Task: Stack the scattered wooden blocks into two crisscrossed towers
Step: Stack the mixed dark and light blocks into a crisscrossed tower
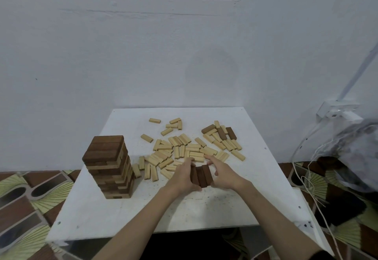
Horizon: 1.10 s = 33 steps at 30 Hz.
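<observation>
A tall crisscrossed tower [110,167] of dark and light wooden blocks stands on the left side of the white table [255,178]. Several pale blocks [184,149] lie scattered across the middle and back of the table, with three dark blocks [222,132] among them at the back right. Near the table's middle, my left hand [183,177] and my right hand [224,175] hold a row of three dark blocks [201,175] between them, side by side. My left hand's fingers curl over the left block; my right hand grips the right one.
A white wall rises behind the table. The patterned floor [24,196] shows on both sides. A bag [356,149], a wall socket [337,112] and loose white cables [306,182] sit to the right of the table.
</observation>
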Each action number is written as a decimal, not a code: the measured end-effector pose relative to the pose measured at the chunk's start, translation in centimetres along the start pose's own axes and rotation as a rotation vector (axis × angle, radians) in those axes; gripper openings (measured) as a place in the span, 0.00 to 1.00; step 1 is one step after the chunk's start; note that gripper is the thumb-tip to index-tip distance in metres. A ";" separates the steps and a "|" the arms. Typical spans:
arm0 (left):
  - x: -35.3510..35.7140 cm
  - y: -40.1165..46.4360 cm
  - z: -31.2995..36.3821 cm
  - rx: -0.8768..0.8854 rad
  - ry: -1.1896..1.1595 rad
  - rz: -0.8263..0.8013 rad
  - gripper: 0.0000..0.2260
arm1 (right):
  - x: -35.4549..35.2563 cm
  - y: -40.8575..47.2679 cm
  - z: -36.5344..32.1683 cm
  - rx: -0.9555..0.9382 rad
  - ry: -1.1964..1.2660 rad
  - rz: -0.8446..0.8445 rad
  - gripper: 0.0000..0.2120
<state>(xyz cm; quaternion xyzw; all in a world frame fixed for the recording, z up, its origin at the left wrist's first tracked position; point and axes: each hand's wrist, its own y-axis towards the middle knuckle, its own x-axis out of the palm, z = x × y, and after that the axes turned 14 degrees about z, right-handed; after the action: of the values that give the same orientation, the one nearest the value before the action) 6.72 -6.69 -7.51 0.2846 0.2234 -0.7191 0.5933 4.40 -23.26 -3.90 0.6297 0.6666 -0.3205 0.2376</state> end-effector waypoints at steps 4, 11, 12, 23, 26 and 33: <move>-0.3 0.3 -0.1 0.002 -0.003 -0.043 0.44 | -0.1 -0.2 0.1 -0.013 -0.015 -0.002 0.44; -0.3 0.5 0.1 0.004 -0.010 -0.047 0.45 | -0.3 0.3 0.7 -0.032 -0.046 0.012 0.50; -0.3 0.5 0.1 0.006 -0.010 -0.051 0.46 | -0.4 0.4 0.7 -0.039 -0.052 0.006 0.51; -0.3 0.9 0.0 0.020 0.041 -0.053 0.47 | -0.2 1.2 0.9 -0.116 -0.177 -0.045 0.54; -0.3 0.9 -0.2 0.020 0.030 -0.045 0.47 | 0.0 1.4 0.8 -0.133 -0.180 -0.044 0.53; -0.3 0.8 -0.2 0.018 0.001 -0.035 0.46 | 0.1 1.7 0.7 -0.146 -0.152 -0.047 0.52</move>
<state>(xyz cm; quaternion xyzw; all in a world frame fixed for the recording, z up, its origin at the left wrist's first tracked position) 7.61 -6.50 -7.38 0.2864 0.2221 -0.7312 0.5779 6.02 -23.65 -4.69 0.5689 0.6827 -0.3234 0.3249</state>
